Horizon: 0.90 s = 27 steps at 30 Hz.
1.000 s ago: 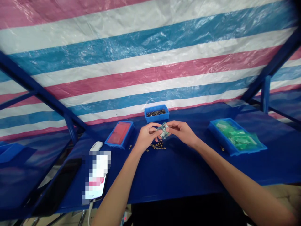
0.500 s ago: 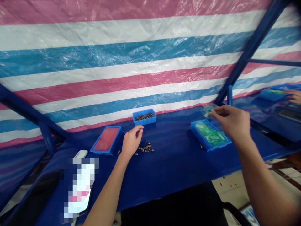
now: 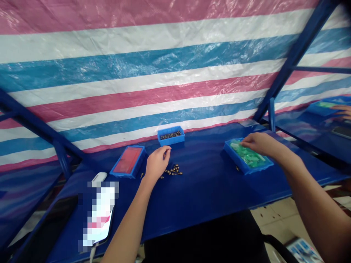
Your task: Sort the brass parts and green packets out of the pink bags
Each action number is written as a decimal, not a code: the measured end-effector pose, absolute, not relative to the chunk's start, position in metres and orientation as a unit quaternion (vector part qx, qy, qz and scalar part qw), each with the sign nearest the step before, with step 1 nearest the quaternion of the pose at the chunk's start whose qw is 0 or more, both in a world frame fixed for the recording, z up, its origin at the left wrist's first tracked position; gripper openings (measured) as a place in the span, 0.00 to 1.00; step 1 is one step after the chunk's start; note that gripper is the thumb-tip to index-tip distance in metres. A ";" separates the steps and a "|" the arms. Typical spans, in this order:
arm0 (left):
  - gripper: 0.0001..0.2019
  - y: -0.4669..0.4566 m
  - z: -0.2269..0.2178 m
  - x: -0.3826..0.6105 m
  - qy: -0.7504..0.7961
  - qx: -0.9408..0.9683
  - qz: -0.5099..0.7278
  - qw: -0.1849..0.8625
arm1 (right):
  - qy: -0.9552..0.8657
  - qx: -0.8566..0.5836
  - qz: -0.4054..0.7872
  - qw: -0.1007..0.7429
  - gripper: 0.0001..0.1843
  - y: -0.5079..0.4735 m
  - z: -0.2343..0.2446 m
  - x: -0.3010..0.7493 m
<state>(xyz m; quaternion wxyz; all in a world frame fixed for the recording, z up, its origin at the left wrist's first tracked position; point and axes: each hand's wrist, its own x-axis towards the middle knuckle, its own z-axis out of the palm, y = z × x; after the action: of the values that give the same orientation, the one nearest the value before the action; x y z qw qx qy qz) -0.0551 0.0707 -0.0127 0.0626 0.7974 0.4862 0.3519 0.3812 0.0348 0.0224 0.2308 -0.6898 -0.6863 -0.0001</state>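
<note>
My left hand (image 3: 157,163) is curled, fingertips close together, just in front of a blue tray with a red lining (image 3: 127,161). A small heap of brass screw-like parts (image 3: 173,171) lies on the table to its right, not touching it. Whether its fingers hold a tiny part is hidden. My right hand (image 3: 260,144) rests with extended fingers on green-tinted plastic bags (image 3: 247,154) inside a blue tray (image 3: 248,162). It shows nothing held apart from the pile.
A small blue tray of dark parts (image 3: 170,136) stands at the back. A phone with a blurred screen (image 3: 98,215) and a white device (image 3: 99,176) lie at the left on the blue table (image 3: 203,190). A striped tarp hangs behind. A co-worker's hand (image 3: 344,111) shows at the far right.
My right hand has come down from just above the green-bag tray onto the bags. The bag it carried in the air is no longer separate. My left hand has barely moved.
</note>
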 end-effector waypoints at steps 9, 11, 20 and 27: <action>0.13 0.074 -0.011 -0.073 0.518 0.766 0.374 0.076 | -0.817 -0.491 -0.088 0.290 0.17 0.002 -0.001 0.209; 0.15 0.059 -0.019 -0.080 0.535 0.766 0.348 0.076 | -0.859 -0.445 -0.006 0.253 0.25 0.002 -0.024 0.174; 0.26 -0.004 -0.070 -0.093 0.647 0.735 0.202 -0.024 | -0.884 -0.412 0.073 0.207 0.33 0.045 -0.059 0.129; 0.35 0.020 -0.060 -0.070 0.526 0.815 0.224 0.093 | -0.835 -0.426 0.099 0.333 0.23 0.070 -0.057 0.129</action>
<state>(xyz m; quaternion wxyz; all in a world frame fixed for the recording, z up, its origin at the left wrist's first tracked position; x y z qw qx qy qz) -0.0697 0.0200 -0.0602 0.0929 0.8152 0.5257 0.2245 0.1295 0.0698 -0.0574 0.3329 -0.4261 -0.8354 0.0989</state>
